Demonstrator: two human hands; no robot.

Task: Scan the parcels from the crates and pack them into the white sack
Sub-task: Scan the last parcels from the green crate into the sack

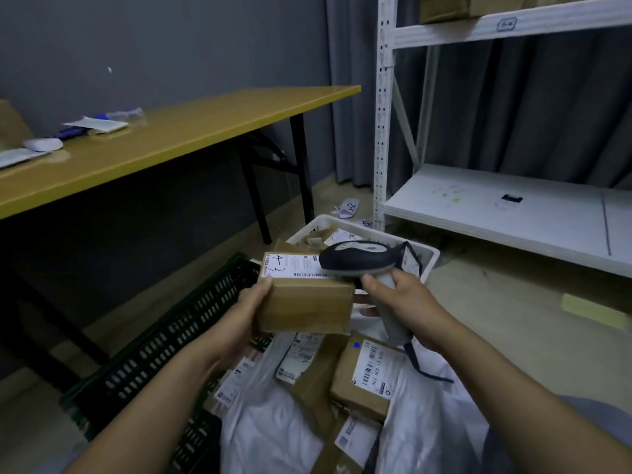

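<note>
My left hand (pixel 248 307) grips a brown cardboard parcel (pixel 307 302) by its left end; a white label marked "4-3" lies on its top. My right hand (pixel 405 302) holds a grey handheld scanner (pixel 359 260) by the handle, its dark head right over the label's barcode. Below both hands the white sack (pixel 427 422) lies open with several labelled cardboard parcels (pixel 367 374) in it. A black crate (pixel 178 340) stands at the left of the sack. Behind the parcel a white crate (pixel 429 256) holds more parcels.
A yellow table (pixel 171 138) with black legs stands at the left, with papers and small items on it. White metal shelving (pixel 496 206) fills the right side. Paper scraps lie on the floor by the shelf post. The scanner's cable hangs over the sack.
</note>
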